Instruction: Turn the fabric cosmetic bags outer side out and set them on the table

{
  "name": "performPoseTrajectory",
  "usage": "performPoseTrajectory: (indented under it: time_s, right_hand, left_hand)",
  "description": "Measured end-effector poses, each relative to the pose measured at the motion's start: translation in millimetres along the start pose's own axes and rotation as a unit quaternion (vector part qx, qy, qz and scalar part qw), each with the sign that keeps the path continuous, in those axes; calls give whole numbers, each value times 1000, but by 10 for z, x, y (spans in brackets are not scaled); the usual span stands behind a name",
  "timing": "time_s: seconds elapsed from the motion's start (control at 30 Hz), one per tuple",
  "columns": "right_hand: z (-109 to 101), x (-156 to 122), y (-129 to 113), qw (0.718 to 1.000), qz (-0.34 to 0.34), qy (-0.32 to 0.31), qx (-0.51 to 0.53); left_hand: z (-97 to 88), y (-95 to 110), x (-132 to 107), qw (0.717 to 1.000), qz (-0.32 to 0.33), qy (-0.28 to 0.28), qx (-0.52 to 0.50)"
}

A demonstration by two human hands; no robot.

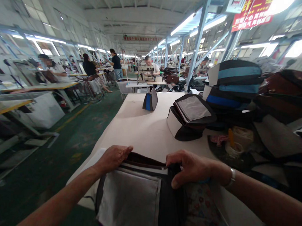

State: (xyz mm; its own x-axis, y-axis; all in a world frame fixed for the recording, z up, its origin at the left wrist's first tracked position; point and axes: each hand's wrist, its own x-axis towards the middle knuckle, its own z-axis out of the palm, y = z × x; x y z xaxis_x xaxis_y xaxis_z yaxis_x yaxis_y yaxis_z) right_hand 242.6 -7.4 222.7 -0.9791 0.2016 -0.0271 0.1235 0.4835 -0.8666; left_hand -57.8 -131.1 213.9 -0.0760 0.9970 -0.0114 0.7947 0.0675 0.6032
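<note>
Fingers (126, 150) of the left hand (113, 159) and the right hand (191, 169) curl closed on the upper edge of a black bag (171, 197) with a pale grey panel (129, 200), held at the near end of the tabletop (140, 132). Beyond spreads a long factory hall (142, 16) with a green floor (71, 149), rows of benches (39, 87), and a person (153, 68) at a sewing machine (145, 72). A red banner (252, 14) hangs at upper right, its characters too blurred to read. Striped blue-and-black bags (234, 76) pile up right of the tabletop; a black-and-white bag (191, 116) and a small blue-and-grey pouch (150, 99) stand on it. A silver bracelet (232, 178) circles the right wrist.
</note>
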Motion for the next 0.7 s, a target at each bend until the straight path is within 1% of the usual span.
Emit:
performPoseTrajectory:
  time_s: [0.07,0.1,0.13,0.2,0.23,0.33,0.43,0.5,0.57,0.63,0.7]
  right_hand:
    - [81,76,-142,1000,-5,11,-4]
    - [117,102,-205,1000,-2,19,-7]
    - [147,117,-256,1000,3,27,-10]
    - [184,115,-320,998,16,51,-16]
    - [189,101,-335,997,27,63,-23]
    - [161,28,-330,992,62,87,-65]
    - [104,-48,-290,989,60,103,-90]
    - [65,-80,-258,991,26,109,-79]
    - [29,-92,-229,992,-32,107,-57]
    - [3,-86,-202,991,-87,98,-23]
    - [-6,-68,-180,990,-116,80,16]
  left_hand:
    - [63,313,-61,995,56,-73,-44]
    - [99,477,-100,986,85,-117,-81]
    - [134,627,-140,971,108,-163,-135]
    - [188,846,-203,944,111,-225,-215]
    - [208,909,-221,935,96,-239,-243]
    - [254,965,-230,928,46,-237,-285]
    - [293,972,-220,919,37,-223,-322]
    - [313,995,-224,920,30,-216,-326]
    - [326,1022,-233,924,18,-210,-320]
    - [331,1040,-240,926,11,-209,-315]
    - [327,1053,-238,927,22,-214,-306]
